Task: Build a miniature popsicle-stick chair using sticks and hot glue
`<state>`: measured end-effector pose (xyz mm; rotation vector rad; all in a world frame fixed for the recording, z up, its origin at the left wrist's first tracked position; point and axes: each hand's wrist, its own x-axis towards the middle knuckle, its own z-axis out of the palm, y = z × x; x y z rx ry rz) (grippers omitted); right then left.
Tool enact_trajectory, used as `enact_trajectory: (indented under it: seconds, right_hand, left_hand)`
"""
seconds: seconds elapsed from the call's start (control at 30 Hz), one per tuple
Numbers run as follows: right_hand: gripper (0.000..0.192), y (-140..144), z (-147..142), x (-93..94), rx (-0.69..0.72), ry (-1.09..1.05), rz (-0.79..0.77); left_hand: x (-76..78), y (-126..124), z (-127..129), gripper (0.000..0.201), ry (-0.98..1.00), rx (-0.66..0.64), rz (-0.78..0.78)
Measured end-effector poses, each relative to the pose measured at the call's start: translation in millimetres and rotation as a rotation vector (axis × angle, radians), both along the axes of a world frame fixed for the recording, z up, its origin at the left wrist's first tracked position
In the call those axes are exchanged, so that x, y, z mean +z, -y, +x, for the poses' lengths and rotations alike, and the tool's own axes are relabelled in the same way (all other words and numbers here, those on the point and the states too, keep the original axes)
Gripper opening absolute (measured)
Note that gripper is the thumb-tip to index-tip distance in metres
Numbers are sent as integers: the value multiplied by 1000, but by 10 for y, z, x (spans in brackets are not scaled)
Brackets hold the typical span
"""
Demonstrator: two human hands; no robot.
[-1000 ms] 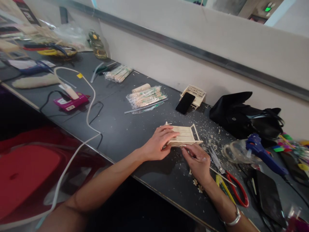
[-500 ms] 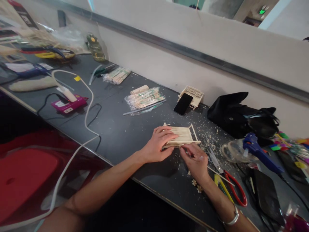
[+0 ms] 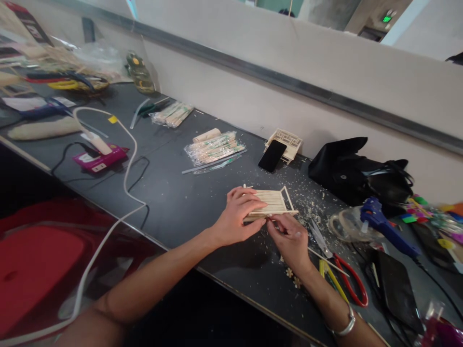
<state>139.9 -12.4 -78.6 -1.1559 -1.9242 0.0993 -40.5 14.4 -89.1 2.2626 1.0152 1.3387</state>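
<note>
Both hands stay put: left hand still clamps the stick panel flat, right hand keeps pinching its near edge.

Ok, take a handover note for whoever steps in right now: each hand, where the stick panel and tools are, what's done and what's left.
Left hand: grips the left end of the wooden stick panel, fingers over its top.
Right hand: fingertips pinch the panel's near edge.
Panel: on the dark table, among wood shavings.
Nearby: scissors and blue glue gun to the right, stick packs behind.
Done: slats form a flat deck with one upright end frame.
Left: near edge apparently being worked on; I cannot tell how far along.
</note>
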Motion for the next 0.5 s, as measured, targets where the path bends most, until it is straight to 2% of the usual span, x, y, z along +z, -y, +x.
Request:
enact_trajectory:
  seconds: [0.2,0.5]
  right_hand:
    - [15,-9,7,-21,6,18,19]
    - [17,-15,3,-24,-15,30,14]
  left_hand:
    - [31,12,39,15,-11,16,17]
    - [84,-8,103,10,-14,53,-36]
